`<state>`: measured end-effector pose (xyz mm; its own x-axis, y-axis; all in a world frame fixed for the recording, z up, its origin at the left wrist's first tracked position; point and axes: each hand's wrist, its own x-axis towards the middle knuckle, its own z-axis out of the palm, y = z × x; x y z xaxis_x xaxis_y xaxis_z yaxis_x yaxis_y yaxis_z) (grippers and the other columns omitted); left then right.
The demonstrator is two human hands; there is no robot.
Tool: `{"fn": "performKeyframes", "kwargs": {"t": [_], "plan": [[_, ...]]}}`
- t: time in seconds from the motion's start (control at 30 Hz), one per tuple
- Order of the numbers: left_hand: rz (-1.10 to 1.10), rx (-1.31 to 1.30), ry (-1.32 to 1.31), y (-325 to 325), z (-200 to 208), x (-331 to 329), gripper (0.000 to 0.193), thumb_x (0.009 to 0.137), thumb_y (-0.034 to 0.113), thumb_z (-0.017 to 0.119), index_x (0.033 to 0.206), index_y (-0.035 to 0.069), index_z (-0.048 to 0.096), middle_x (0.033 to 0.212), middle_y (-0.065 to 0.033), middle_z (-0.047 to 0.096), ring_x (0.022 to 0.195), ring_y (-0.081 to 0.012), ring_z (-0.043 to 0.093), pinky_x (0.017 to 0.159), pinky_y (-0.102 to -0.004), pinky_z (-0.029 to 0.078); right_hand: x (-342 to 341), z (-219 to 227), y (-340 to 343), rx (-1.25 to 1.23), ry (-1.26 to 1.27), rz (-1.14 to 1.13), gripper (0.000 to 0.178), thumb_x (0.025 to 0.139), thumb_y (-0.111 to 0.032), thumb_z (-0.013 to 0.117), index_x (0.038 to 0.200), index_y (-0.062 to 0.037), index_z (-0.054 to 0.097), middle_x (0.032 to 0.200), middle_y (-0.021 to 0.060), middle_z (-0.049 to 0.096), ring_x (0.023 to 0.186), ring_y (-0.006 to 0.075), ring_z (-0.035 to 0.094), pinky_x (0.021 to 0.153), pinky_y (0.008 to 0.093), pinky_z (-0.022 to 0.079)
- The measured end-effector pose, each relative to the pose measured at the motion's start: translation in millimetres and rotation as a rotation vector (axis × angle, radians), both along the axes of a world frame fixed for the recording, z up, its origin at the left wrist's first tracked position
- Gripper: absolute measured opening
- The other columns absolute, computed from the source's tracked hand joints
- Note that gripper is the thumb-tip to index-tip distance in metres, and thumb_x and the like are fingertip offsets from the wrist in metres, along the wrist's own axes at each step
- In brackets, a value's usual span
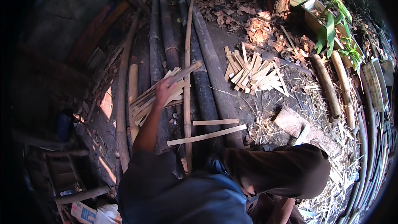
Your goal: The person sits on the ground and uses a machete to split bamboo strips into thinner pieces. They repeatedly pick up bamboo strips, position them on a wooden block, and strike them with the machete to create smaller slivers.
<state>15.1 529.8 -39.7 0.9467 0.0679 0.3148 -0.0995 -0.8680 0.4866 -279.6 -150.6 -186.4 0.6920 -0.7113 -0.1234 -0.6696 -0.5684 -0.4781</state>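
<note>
My left hand is closed on a bamboo slat, held slantwise over a heap of split bamboo strips. The slat is slightly blurred, and its far end points up to the right. The heap rests across dark bamboo poles. Nearer me, two pale strips lie crosswise over the poles, apart from each other. Of my right arm, only part of the forearm shows at the lower edge. Brown cloth covers the area beside it, and my right hand is not visible.
A spread pile of short pale bamboo pieces lies right of the poles. A wooden block sits among shavings, with a pale blade-like piece by it. Farther right are cut logs and a leafy plant. Dry leaves cover the far ground.
</note>
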Motion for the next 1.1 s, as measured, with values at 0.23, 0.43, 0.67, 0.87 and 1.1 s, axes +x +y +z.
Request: {"fn": "performKeyframes", "kwargs": {"t": [0.23, 0.43, 0.67, 0.87, 1.1], "plan": [[0.08, 0.387, 0.16, 82.2, -46.2, -20.4, 0.05, 0.078, 0.03, 0.077, 0.123, 0.01, 0.065, 0.108, -0.0185, 0.063, 0.1, -0.0367, 0.06, 0.087, -0.0481, 0.049, -43.3, -22.5, 48.9, 0.041, 0.108, -0.03, 0.065, 0.095, -0.045, 0.054, 0.144, -0.0049, 0.037, 0.112, 0.0253, 0.06, 0.092, 0.0362, 0.066, 0.076, 0.0408, 0.055], [0.011, 0.497, -0.267, 87.6, -78.7, 0.5, 0.053, 0.084, 0.033, 0.069, 0.123, -0.003, 0.059, 0.116, -0.0253, 0.059, 0.109, -0.0438, 0.055, 0.093, -0.0527, 0.045, -45.5, -45.4, 80.3, 0.032, -0.017, -0.109, 0.073, 0.094, -0.047, 0.054, 0.147, -0.0014, 0.031, 0.113, 0.0283, 0.06, 0.091, 0.0391, 0.066, 0.076, 0.0412, 0.056], [-0.206, 0.239, -0.193, -87.2, -48.1, 39.2, 0.043, 0.09, 0.017, 0.057, 0.131, 0.003, 0.052, 0.125, -0.022, 0.052, 0.119, -0.0396, 0.049, 0.101, -0.0499, 0.038, -11.3, -18.2, 84.2, 0.183, 0.285, -0.162, 0.095, 0.087, -0.038, 0.066, 0.154, -0.0087, 0.005, 0.126, 0.0299, 0.051, 0.101, 0.0451, 0.063, 0.085, 0.0491, 0.053], [-0.908, -0.126, 0.036, -354.5, -45.0, 36.2, 0.021, 0.092, 0.008, 0.054, 0.109, -0.001, 0.063, 0.105, -0.017, 0.062, 0.094, -0.032, 0.061, 0.081, -0.0386, 0.05, -21.8, -22.3, 96.0, 0.322, -0.05, -0.276, 0.074, 0.08, -0.027, 0.071, 0.138, -0.0022, 0.032, 0.115, 0.0333, 0.054, 0.097, 0.0506, 0.06, 0.085, 0.0536, 0.05], [-1.915, -0.214, 0.218, -664.3, -57.4, -131.6, 0.022, 0.087, 0.01, 0.063, 0.105, -0.002, 0.059, 0.1, -0.0218, 0.062, 0.095, -0.0382, 0.06, 0.085, -0.0434, 0.048, -0.6, 76.5, 125.6, 0.661, -0.416, -0.432, 0.063, 0.086, -0.032, 0.062, 0.137, -0.0005, 0.045, 0.108, 0.0266, 0.064, 0.1, 0.0367, 0.064, 0.089, 0.0411, 0.049]]}}
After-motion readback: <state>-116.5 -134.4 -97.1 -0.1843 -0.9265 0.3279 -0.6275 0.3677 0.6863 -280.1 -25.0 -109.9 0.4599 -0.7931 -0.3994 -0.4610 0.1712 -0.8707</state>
